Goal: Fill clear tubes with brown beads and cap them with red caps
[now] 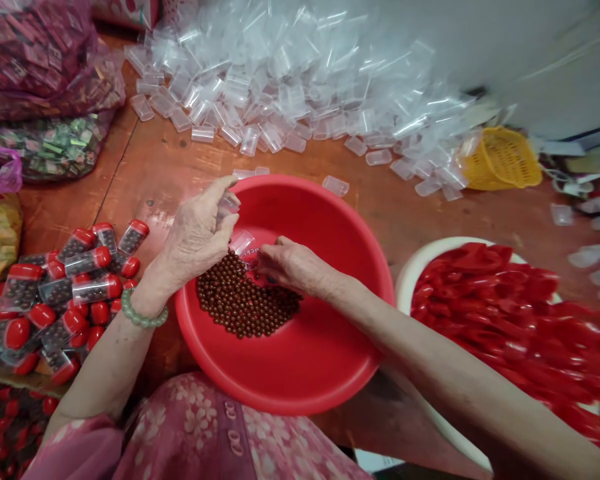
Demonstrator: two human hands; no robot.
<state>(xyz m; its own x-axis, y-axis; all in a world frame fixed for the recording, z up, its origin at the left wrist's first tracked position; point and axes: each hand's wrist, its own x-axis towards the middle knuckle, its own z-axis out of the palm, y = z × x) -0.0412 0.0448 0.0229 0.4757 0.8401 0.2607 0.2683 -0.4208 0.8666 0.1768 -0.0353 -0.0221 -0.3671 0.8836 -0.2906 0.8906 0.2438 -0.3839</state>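
A red basin [290, 373] stands in front of me with a heap of small brown balls [247, 303] on its left side. My left hand [197, 223] is above the basin's left rim, thumb and fingers closed around a clear plastic container [229, 203]. Just below it, another clear plastic piece [243, 241] shows at the top of the heap. My right hand [290, 267] reaches into the basin, fingers curled down at the balls' upper edge. Whatever its fingers hold is hidden.
Filled containers with red caps [87, 260] lie piled at left. Many empty clear containers [290, 87] spread across the back, beside a yellow basket [505, 160]. A white tub [420, 260] of red plastic pieces [485, 300] stands at right. Plastic bags [45, 87] sit back left.
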